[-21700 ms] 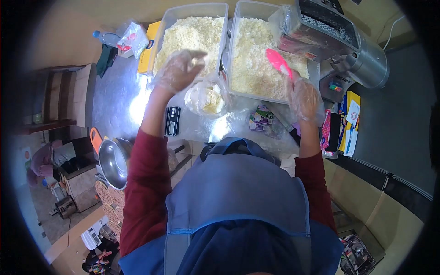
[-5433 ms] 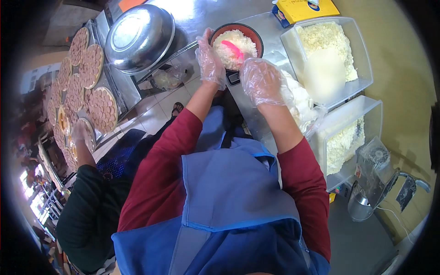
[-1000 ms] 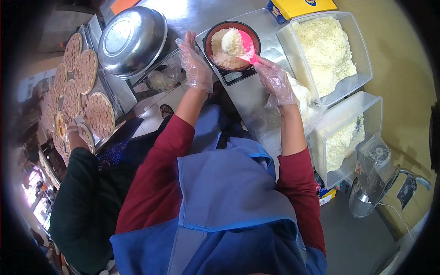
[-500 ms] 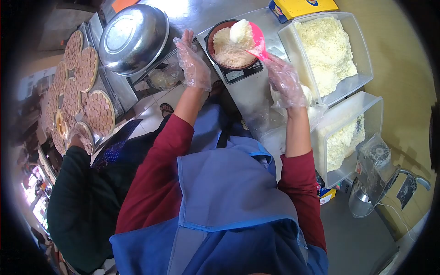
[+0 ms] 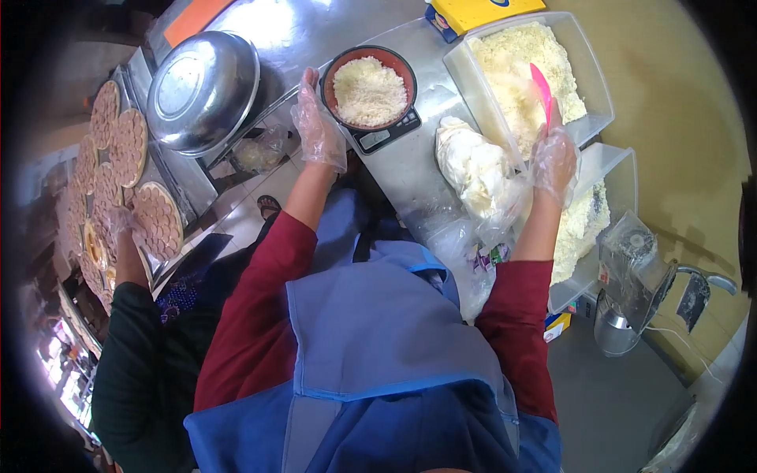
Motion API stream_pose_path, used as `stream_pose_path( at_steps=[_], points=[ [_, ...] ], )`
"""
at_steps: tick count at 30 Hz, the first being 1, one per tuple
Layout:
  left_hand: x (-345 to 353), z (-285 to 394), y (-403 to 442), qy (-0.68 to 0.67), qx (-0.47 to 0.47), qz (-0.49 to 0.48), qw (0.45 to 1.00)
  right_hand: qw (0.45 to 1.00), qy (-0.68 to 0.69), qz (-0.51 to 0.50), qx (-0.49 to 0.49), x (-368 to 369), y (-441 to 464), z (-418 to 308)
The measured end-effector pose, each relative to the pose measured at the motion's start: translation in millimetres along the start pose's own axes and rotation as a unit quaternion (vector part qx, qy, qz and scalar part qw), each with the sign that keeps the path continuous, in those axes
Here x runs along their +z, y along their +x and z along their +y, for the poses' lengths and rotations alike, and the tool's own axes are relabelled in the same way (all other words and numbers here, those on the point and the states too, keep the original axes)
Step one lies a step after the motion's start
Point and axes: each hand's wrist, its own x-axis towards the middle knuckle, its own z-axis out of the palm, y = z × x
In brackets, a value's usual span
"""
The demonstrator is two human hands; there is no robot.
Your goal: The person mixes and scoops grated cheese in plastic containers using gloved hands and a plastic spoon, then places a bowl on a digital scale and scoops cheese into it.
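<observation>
Right hand [image 5: 554, 158], in a clear plastic glove, is closed on a pink plastic scoop [image 5: 541, 88] over pale crumbs [image 5: 512, 59] in a clear rectangular plastic bin [image 5: 482, 104]. Left hand [image 5: 318, 124], gloved too, is well apart, open beside a round red-brown bowl [image 5: 408, 85] on a black digital scale [image 5: 374, 140]; can't tell if touching.

The bowl [image 5: 400, 65] covers much of the scale [image 5: 394, 132], whose display [image 5: 371, 139] is too small to read; the right hand [image 5: 554, 162] hides the handle end of the pink spoon [image 5: 539, 80] and part of the lower tub [image 5: 623, 177]; the top edge crops the yellow box [image 5: 481, 14]
</observation>
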Motion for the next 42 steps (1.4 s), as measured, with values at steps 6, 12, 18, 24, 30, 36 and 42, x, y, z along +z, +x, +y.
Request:
stream_pose_path(
  at_steps=[6,12,18,24,30,36,42],
  points=[
    [4,-3,0,-0.015,0.002,-0.002,1.000,0.967,0.193,-0.163,0.028,-51,-18,-82],
    [7,-3,-1,-0.019,0.014,-0.015,1.000,0.954,0.198,-0.046,-0.221,22,-46,-139],
    [8,-2,-3,-0.021,0.019,-0.018,0.999,0.946,0.199,-0.099,-0.238,43,-47,-162],
    [17,29,-14,0.007,-0.023,-0.022,0.999,0.932,0.191,-0.244,-0.189,53,-50,-172],
    [10,22,-12,0.054,-0.059,0.006,0.997,0.885,0.384,-0.170,-0.201,91,-51,-136],
    [-2,5,3,-0.032,-0.006,-0.004,0.999,0.826,0.463,-0.313,-0.076,51,-43,-119],
    [-11,9,7,-0.122,-0.041,0.015,0.991,0.798,0.525,-0.293,-0.030,63,-44,-111]
  ],
)
